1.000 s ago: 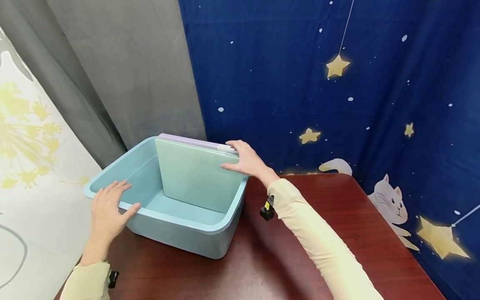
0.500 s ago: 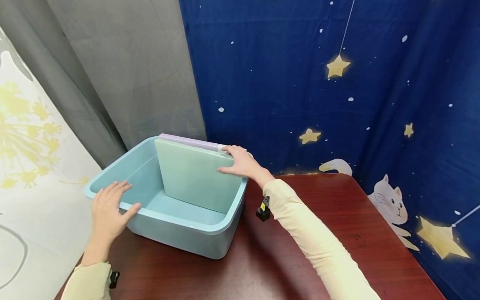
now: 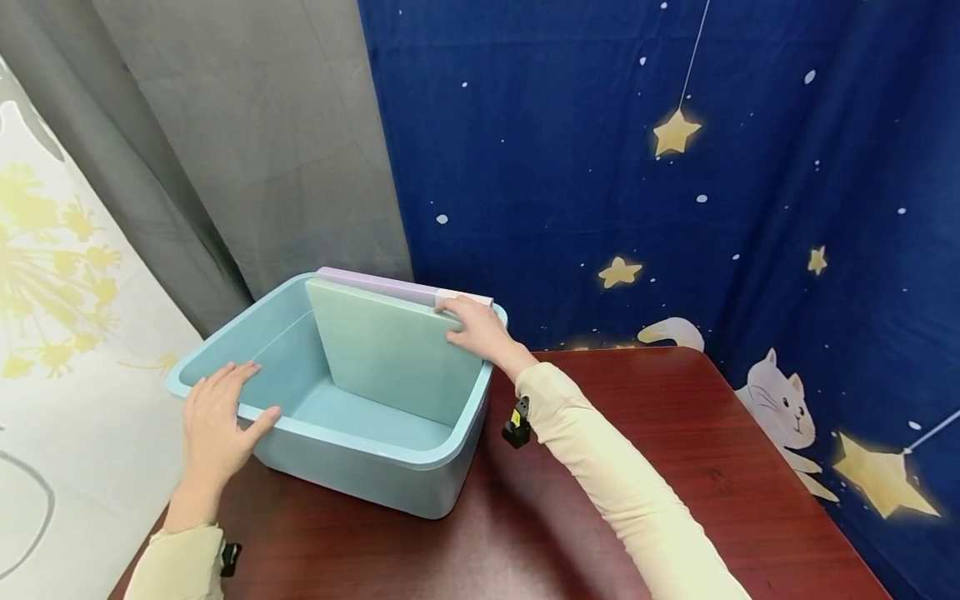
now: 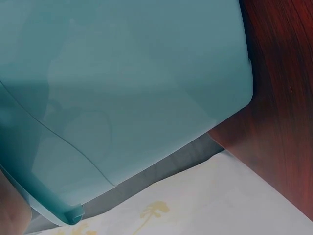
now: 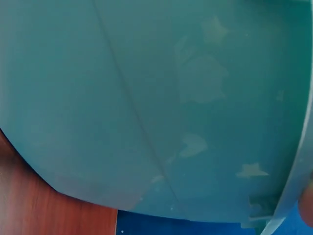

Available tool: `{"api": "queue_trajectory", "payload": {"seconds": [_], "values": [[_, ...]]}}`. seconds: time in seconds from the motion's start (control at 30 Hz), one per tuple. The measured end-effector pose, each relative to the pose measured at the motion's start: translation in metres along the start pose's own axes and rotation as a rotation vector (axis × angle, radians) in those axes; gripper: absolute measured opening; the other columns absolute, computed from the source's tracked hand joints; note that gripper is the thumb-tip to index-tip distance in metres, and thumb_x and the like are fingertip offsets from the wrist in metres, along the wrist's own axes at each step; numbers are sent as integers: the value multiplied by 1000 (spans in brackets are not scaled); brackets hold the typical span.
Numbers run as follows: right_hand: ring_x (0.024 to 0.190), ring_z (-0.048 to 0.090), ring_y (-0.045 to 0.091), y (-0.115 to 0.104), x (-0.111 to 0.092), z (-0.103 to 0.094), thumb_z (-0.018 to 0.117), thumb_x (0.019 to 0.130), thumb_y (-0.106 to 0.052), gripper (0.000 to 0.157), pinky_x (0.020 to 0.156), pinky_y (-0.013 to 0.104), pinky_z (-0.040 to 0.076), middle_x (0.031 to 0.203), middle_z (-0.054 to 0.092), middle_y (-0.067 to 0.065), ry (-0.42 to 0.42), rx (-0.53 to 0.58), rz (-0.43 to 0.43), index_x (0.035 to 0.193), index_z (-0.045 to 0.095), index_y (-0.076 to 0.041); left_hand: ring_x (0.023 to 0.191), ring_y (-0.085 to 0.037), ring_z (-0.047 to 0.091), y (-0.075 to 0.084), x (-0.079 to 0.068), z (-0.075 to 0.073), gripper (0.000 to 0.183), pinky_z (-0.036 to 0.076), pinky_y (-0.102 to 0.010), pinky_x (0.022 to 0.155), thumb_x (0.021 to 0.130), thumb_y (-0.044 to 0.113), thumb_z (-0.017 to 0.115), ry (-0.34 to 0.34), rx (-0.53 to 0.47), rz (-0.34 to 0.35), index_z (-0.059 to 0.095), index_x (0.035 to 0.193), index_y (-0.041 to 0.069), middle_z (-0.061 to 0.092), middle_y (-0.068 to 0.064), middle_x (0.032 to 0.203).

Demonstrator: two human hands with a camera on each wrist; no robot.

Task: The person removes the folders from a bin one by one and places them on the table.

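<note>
In the head view a light blue plastic bin (image 3: 352, 483) stands on the table. A flat, light green, book-like slab (image 3: 382, 350) stands upright inside it, tilted a little. Behind this slab is a similar lilac one (image 3: 375, 285) with a white end. My right hand (image 3: 480, 327) pinches the green slab near its top right corner, thumb on the front face and fingers over the top edge. At the bin's near left corner my left hand (image 3: 217, 425) rests on the rim with fingers loosely extended. The wrist views show mostly bin wall; the slabs are hidden there.
The dark red wooden table (image 3: 615, 467) extends to the right of the bin. A grey curtain (image 3: 285, 142) and a blue starry curtain (image 3: 540, 167) hang behind. White patterned cloth (image 3: 75, 450) is close on the left.
My right hand has shifted slightly left and toward me. The green slab's top leans away from the lilac one, widening the gap, and more of the white end shows. My left hand stays put.
</note>
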State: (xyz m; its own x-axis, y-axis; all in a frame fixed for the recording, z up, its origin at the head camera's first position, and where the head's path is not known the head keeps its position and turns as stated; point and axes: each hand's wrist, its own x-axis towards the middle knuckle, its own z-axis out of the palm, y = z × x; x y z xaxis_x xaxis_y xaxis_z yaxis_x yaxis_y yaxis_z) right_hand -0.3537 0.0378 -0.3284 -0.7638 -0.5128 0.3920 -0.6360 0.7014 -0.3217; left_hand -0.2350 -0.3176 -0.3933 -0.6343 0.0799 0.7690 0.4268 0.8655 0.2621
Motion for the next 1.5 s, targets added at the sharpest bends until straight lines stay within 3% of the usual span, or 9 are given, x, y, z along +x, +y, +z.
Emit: {"api": "queue_trajectory", "payload": {"seconds": [0.4,0.57,0.73,1.17,1.33,1.5], "values": [[93,57,14,-2,-2,2,66,72,-6,33,81,28,44,107,65,3,150,227,23,105,68,-11,118,-39,42,-1,0,1,66,19,-54,101,71,47,63,13,6,6,56,117,1,56,-23,116],[92,57,12,-5,-4,-3,65,72,-7,33,80,25,44,106,65,2,176,264,28,104,68,-13,118,-39,42,-1,-1,1,67,19,-53,102,72,49,62,20,-1,9,56,117,1,56,-23,116],[86,57,11,-10,-7,-14,66,71,-8,32,74,25,45,103,66,0,219,304,49,103,69,-15,117,-39,42,-3,-3,3,67,19,-53,102,71,48,62,26,-4,11,56,117,1,56,-23,116],[74,57,12,-5,-13,-44,66,72,-6,28,63,27,46,94,67,1,436,469,43,98,71,-13,117,-40,42,-1,-1,2,68,19,-53,101,73,52,60,23,-6,12,56,116,-1,56,-24,116],[73,58,14,-5,-15,-54,67,71,-2,29,63,27,47,95,67,5,505,535,38,99,70,-9,117,-40,41,-1,0,2,66,19,-53,101,71,46,63,19,-11,13,56,116,-1,55,-24,116],[73,60,19,-8,-17,-66,68,69,5,30,62,24,46,94,67,12,587,594,20,98,70,-2,118,-39,41,-1,1,2,67,19,-53,101,72,50,61,15,-10,10,56,117,0,55,-24,117]]}}
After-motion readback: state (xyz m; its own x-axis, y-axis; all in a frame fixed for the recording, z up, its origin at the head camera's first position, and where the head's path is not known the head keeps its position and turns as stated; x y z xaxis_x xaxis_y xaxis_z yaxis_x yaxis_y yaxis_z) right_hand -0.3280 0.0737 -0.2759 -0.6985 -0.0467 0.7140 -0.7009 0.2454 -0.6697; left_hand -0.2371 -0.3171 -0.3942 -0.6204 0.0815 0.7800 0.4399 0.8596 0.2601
